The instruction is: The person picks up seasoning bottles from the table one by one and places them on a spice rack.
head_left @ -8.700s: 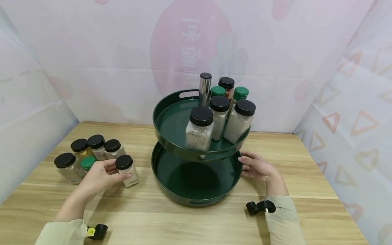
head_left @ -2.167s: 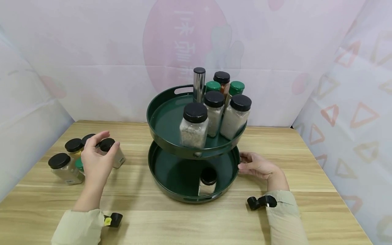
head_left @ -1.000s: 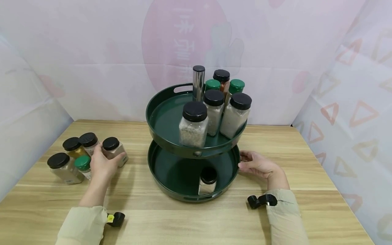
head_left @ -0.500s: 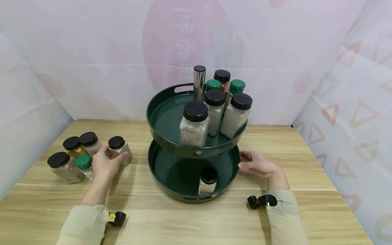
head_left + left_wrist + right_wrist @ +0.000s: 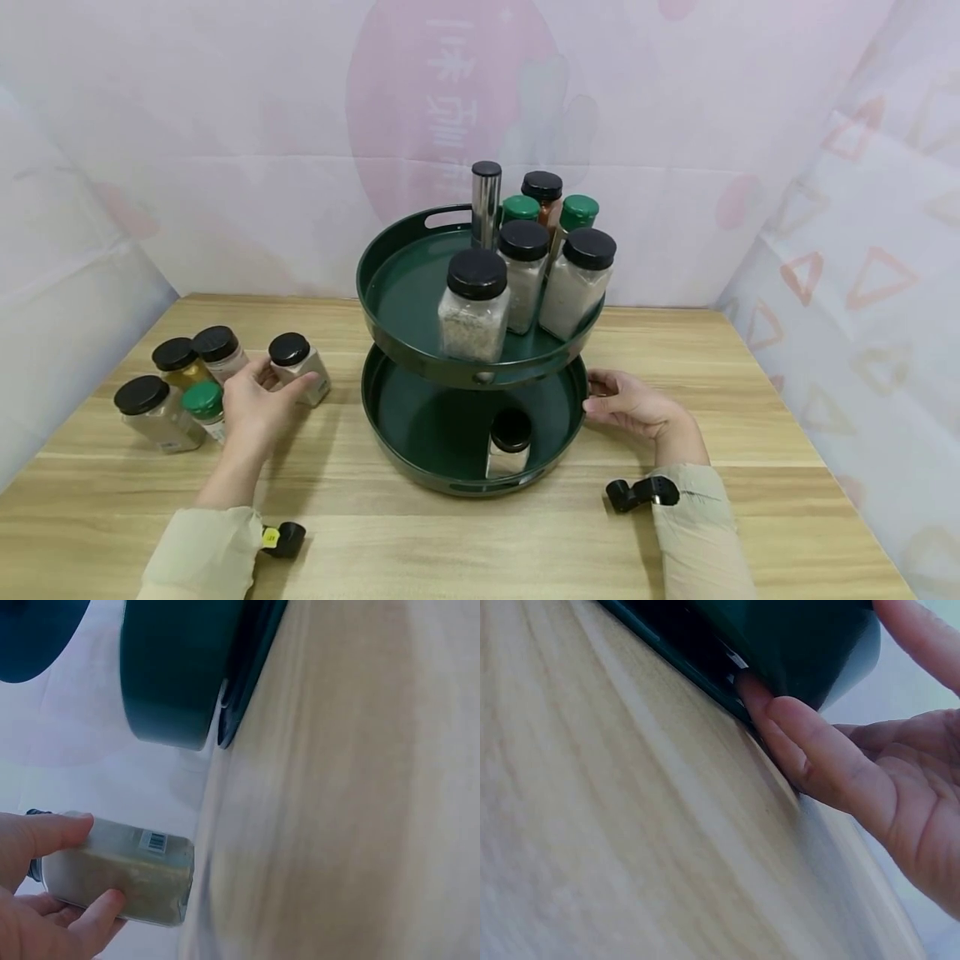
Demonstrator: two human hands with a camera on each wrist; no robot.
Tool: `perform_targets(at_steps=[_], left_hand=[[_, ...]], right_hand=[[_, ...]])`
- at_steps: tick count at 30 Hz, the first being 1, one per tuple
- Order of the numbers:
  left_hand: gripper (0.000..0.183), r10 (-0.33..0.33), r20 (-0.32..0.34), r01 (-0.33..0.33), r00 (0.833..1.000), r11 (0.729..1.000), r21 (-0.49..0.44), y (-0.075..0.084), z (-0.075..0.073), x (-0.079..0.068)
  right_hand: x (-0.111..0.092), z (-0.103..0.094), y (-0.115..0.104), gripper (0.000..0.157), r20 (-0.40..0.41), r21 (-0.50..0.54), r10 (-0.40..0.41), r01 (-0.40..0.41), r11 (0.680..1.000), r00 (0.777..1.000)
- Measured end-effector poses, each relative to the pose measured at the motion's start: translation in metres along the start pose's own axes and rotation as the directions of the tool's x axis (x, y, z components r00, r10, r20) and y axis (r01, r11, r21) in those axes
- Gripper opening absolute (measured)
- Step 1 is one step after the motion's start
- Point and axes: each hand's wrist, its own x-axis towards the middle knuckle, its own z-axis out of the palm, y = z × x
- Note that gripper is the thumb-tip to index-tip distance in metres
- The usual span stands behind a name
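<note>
My left hand [image 5: 258,404] pinches a square clear seasoning jar [image 5: 302,371] with a black lid and pale contents. In the left wrist view thumb and fingers press its sides, and a barcode label shows. Its base is close to the wooden table. My right hand [image 5: 630,407] holds the wall of the lower tier of a dark green two-tier tray [image 5: 480,487], thumb at the rim and fingers low by the base in the right wrist view. A small black-lidded jar [image 5: 510,446] stands inside that lower tier, near the front.
Several seasoning containers, among them a steel cylinder [image 5: 486,204] and a black-lidded jar [image 5: 474,321], stand on the upper tier. Left of my left hand are a green-capped jar [image 5: 206,408] and black-lidded jars [image 5: 153,417]. A printed cloth [image 5: 262,208] closes off the back.
The jar that my left hand held earlier now stands in the lower tier. My left hand has since gripped another jar and shifted it slightly right, away from the group. The right hand stays put.
</note>
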Motion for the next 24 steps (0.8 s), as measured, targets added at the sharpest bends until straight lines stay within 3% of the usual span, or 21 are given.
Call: perform_targets(at_steps=[8,24], left_hand=[[0.059,0.059,-0.068,-0.06,0.996,0.998,-0.018,0.007,-0.007,-0.004],[0.064,0.16,0.033,-0.16,0.986,0.987,-0.031,0.015,-0.02,-0.01]], right_hand=[[0.002,0.001,-0.001,0.083,0.003,-0.004,0.004,-0.004,1.0,1.0],[0.001,0.001,0.0,0.083,-0.005,0.018,0.003,-0.003,1.0,1.0]])
